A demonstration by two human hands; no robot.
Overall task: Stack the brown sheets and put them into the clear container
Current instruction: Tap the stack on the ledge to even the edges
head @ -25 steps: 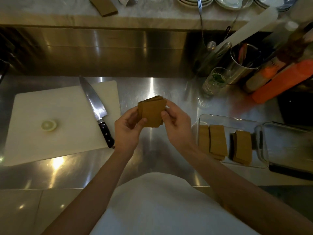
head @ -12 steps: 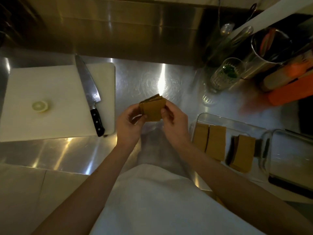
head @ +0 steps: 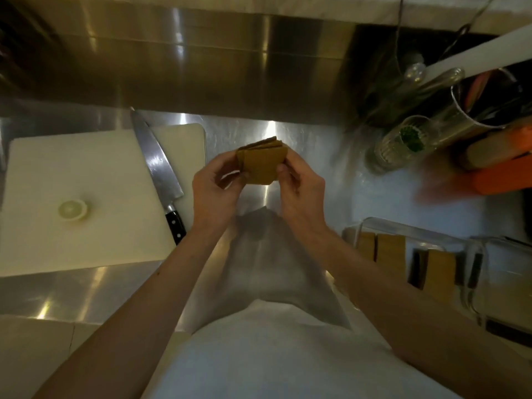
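A small stack of brown sheets is held up above the steel counter, slightly fanned at its top edge. My left hand pinches its left side and my right hand pinches its right side. The clear container sits low at the right on the counter. Inside it lie more brown sheets in upright-looking piles, with another pile further right. My right forearm crosses in front of the container's near corner.
A white cutting board lies at the left with a chef's knife on its right edge and a lemon end. A glass, a metal utensil pot and orange bottles crowd the back right. A second glass dish adjoins the container.
The view has tilted down and blurred, so everything sits lower or shifted in frame. Both hands still hold the stack at the same height, fingers slightly adjusted along its edges.
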